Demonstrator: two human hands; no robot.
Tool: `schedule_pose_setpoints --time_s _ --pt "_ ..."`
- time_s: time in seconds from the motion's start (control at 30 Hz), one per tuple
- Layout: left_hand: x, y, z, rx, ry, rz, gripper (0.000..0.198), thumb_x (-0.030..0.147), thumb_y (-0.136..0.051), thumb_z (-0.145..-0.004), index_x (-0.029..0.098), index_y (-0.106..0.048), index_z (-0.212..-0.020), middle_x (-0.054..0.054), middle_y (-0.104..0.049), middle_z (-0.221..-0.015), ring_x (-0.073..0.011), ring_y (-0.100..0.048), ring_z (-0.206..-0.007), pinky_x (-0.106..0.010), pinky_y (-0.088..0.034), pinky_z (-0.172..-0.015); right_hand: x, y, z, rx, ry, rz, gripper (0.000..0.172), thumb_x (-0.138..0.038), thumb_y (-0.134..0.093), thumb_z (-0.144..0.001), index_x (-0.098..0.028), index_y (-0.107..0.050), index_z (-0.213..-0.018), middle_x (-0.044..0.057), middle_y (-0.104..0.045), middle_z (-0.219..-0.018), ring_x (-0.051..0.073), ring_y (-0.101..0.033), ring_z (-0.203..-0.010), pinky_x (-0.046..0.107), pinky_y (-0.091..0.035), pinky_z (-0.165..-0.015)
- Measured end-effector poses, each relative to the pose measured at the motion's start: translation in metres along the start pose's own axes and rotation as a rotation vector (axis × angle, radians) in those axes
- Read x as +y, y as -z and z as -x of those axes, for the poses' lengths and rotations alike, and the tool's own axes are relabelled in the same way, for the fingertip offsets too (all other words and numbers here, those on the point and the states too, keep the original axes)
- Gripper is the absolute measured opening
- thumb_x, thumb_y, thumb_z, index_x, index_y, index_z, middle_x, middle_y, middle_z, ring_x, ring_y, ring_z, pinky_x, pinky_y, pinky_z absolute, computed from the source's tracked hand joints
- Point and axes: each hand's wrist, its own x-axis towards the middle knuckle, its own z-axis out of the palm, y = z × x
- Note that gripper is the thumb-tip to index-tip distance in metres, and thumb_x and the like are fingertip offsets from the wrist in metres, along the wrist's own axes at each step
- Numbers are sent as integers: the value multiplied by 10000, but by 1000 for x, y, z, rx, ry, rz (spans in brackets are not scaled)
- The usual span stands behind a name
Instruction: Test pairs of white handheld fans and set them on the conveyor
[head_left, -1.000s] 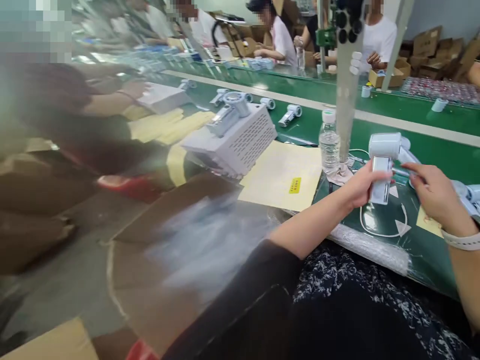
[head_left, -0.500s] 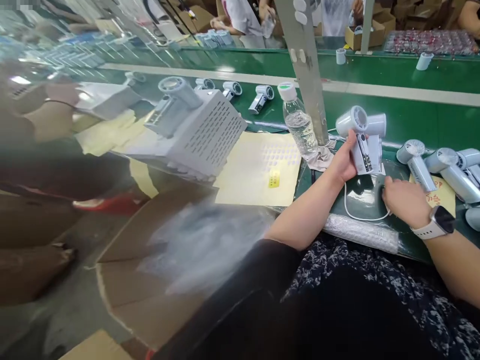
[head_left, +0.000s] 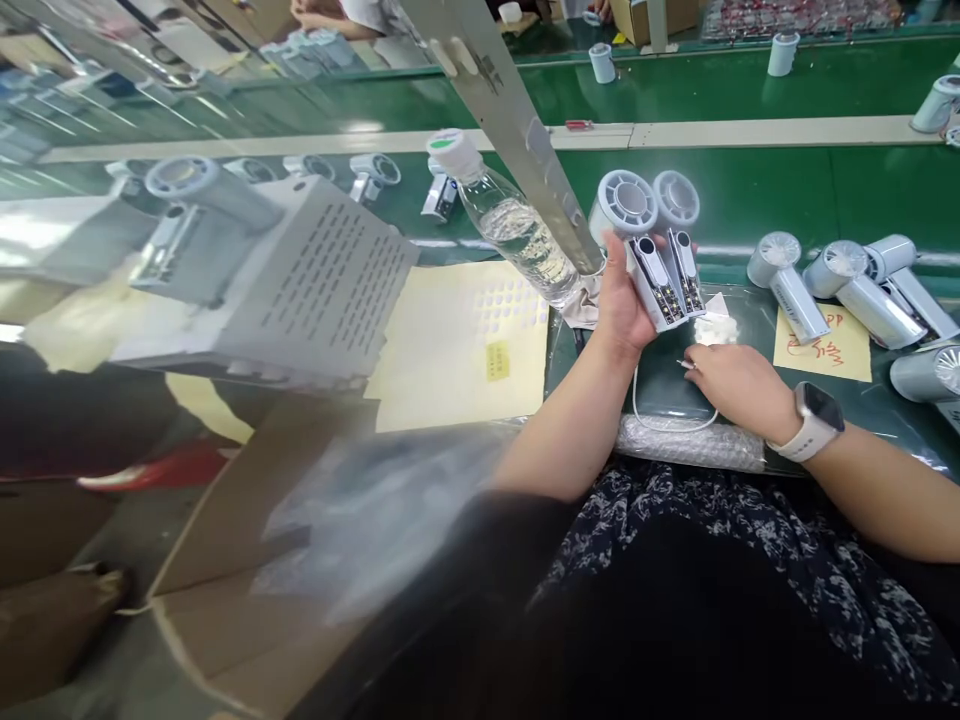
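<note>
1. Head view: we are recording the left hand (head_left: pixel 621 305) closing around the handles of two pale handheld fans (head_left: pixel 658 270), heads upward, held within its palm and fingers.
2. We are noting the right hand (head_left: pixel 739 385) lying flat, fingers together, on the green bench (head_left: pixel 750 220), right of the left hand, with a white cable (head_left: pixel 660 428) just below it.
3. We are logging further fans (head_left: pixel 847 290) beyond the right hand, partly on a yellow paper slip (head_left: pixel 821 345), and a water bottle (head_left: pixel 517 235) left of the left hand.

Left hand (head_left: pixel 619 305) fingers mostly hidden behind the mini fans (head_left: pixel 651 255). Writing on the yellow note (head_left: pixel 823 345) too tiny to read, tbh
</note>
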Motion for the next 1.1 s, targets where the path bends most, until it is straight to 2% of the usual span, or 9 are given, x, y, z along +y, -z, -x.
schedule_pose_setpoints --time_s 0.07,0.17,0.27,0.33,0.5,0.7,0.83,0.97,1.1 --pt "4 -2 2 15 18 40 935 1132 -276 -962 258 -606 -951 -176 -835 -1148 -378 -742 -1489 -537 -722 -1032 14 5 -7 -55 26 -153 224 -276 -664 -1177 -165 -853 -1130 100 -877 -902 229 -843 -815 346 -661 -785" --pt "10 -8 7 26 62 201 901 1063 -192 -1043 248 -564 -941 -151 -838 -1239 -338 -759 -1492 -512 -724 -1070 33 12 -14 -101 48 -384 459 -534 -619 -1202 -170 -849 -1043 32 -774 -691 179 -742 -610 302 -604 -610" --pt "15 -18 12 32 132 369 905 1079 -291 -1031 228 -582 -934 -151 -849 -1285 -360 -762 -1506 -523 -721 -1115 40 11 -15 -8 31 -788 602 -788 -821 -996 -205 -771 -852 17 -722 -636 167 -686 -589 298 -587 -600" --pt "18 -25 15 22 204 469 902 1078 -394 -1017 208 -629 -961 -157 -851 -1323 -385 -753 -1527 -545 -708 -1155 36 6 -13 86 0 -982 651 -827 -962 -830 -227 -714 -793 7 -717 -636 166 -685 -607 301 -603 -632" --pt "25 -36 19 -4 279 630 825 991 -552 -1042 180 -702 -1011 -149 -819 -1498 -360 -740 -1552 -525 -663 -1221 22 -8 -2 267 -6 -971 686 -877 -958 -827 -245 -694 -801 -28 -654 -588 166 -650 -544 304 -570 -587" --pt "18 -41 20 12 227 575 877 1047 -614 -953 180 -646 -821 -130 -856 -1403 -308 -792 -1442 -421 -668 -1150 17 -20 4 341 -69 -1043 729 -947 -912 -825 -274 -633 -840 -92 -507 -536 155 -538 -448 303 -460 -499" --pt "16 -43 21 61 230 637 857 1042 -705 -900 190 -662 -814 -116 -860 -1372 -313 -780 -1445 -422 -673 -1143 19 -20 2 370 -7 -902 686 -938 -806 -936 -268 -679 -858 4 -718 -718 216 -698 -682 369 -577 -718" --pt "26 -41 21 122 267 760 855 1002 -525 -1042 176 -674 -885 -129 -828 -1457 -288 -773 -1449 -425 -675 -1126 27 -13 -1 453 142 -739 599 -820 -727 -1062 -262 -727 -845 89 -833 -1028 278 -766 -1011 441 -593 -969" --pt "36 -41 23 97 271 798 888 915 -292 -1159 161 -657 -866 -136 -825 -1444 -244 -787 -1415 -382 -665 -1089 32 -12 -5 491 48 -807 580 -813 -788 -1029 -266 -699 -858 44 -782 -837 242 -745 -809 407 -604 -827"
